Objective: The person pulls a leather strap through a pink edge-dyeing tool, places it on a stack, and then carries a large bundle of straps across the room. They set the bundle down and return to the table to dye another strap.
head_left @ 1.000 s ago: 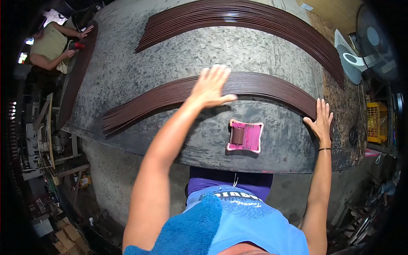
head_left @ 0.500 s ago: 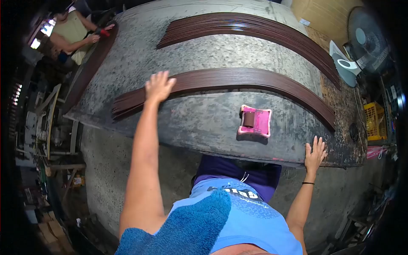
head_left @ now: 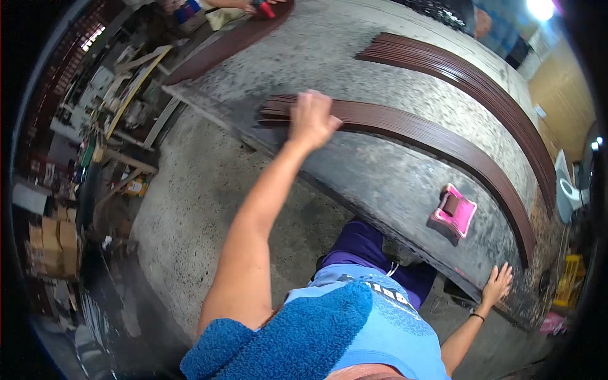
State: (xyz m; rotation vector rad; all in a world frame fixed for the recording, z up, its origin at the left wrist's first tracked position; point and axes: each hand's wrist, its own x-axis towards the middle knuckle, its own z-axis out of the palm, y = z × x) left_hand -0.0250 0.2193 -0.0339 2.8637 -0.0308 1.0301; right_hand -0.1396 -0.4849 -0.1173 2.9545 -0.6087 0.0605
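Note:
My left hand (head_left: 311, 119) lies over the near bundle of long dark brown strips (head_left: 418, 132), close to its left end, where the strips fan apart. Its fingers look stretched out, slightly blurred. At the table's front right edge, my right hand (head_left: 496, 285) rests with spread fingers and holds nothing. Between the near bundle and the table edge sits a pink tray-like holder (head_left: 465, 216) with a small brown piece (head_left: 451, 204) on it. A second bundle of brown strips (head_left: 468, 73) curves across the far side of the table.
Across the worn grey table (head_left: 380, 177), a co-worker's arm (head_left: 229, 4) reaches over another brown bundle (head_left: 234, 45) with a red object (head_left: 266, 9). A cardboard box (head_left: 560, 85), a fan base (head_left: 565, 187) and a yellow crate (head_left: 570, 278) stand at the right.
The camera view has turned to the left, so the table appears tilted. My left hand remains near the left end of the near bundle, and my right hand stays at the table edge.

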